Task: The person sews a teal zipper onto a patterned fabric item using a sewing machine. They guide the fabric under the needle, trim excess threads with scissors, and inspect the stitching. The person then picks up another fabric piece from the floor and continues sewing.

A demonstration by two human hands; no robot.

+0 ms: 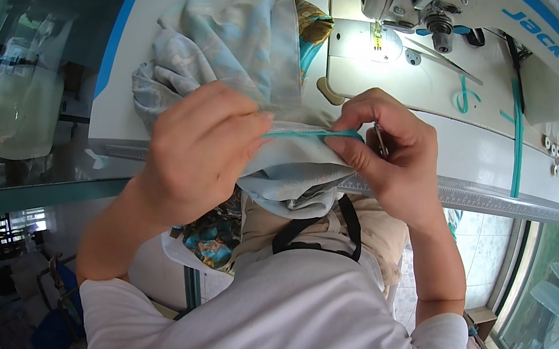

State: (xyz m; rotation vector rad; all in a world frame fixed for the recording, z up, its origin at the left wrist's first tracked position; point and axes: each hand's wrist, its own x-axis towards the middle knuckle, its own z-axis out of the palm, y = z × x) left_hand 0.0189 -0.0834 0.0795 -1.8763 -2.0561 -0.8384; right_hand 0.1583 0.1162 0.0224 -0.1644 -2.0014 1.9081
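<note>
White T-shirt point(313, 322) at lower centre; mid-frame, left hand point(204, 146) and right hand point(395, 154) pinch teal trim point(302, 132) along pale patterned fabric point(237, 32). Uneven pulling could pucker it; the palmed metal tool point(380, 139) could snag it.

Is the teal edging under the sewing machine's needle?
No, the left hand and right hand hold the teal edging in front of the sewing machine.
</note>
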